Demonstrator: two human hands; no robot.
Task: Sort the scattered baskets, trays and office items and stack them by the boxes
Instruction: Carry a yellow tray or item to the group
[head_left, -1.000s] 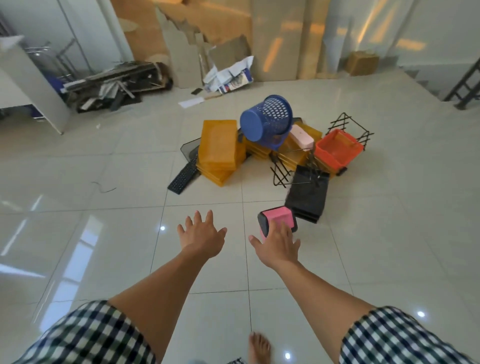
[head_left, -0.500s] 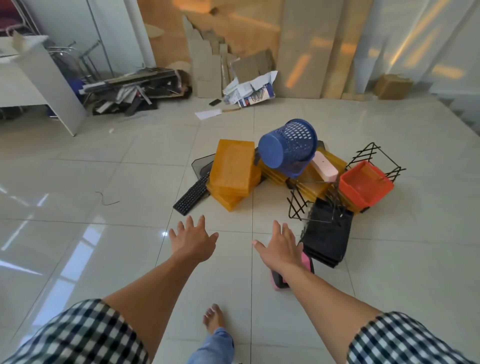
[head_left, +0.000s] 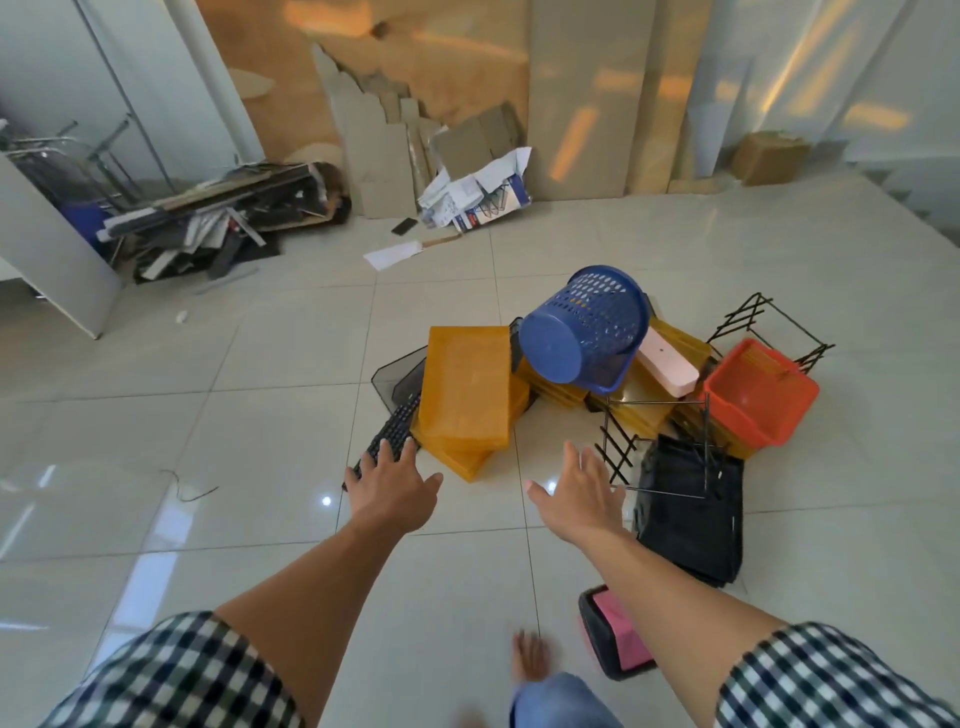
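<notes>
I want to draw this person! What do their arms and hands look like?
Short checked sleeves, dark and white, cover the upper arms: left sleeve, right sleeve. Forearms are bare. The left hand and right hand show no gloves or watch.

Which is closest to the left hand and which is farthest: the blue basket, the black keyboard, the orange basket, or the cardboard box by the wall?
From the left hand:
1. Black keyboard, right at the fingertips.
2. Blue basket, tipped over on the pile.
3. Orange basket, on the pile's right side.
4. Cardboard box, far back by the wall.
</notes>
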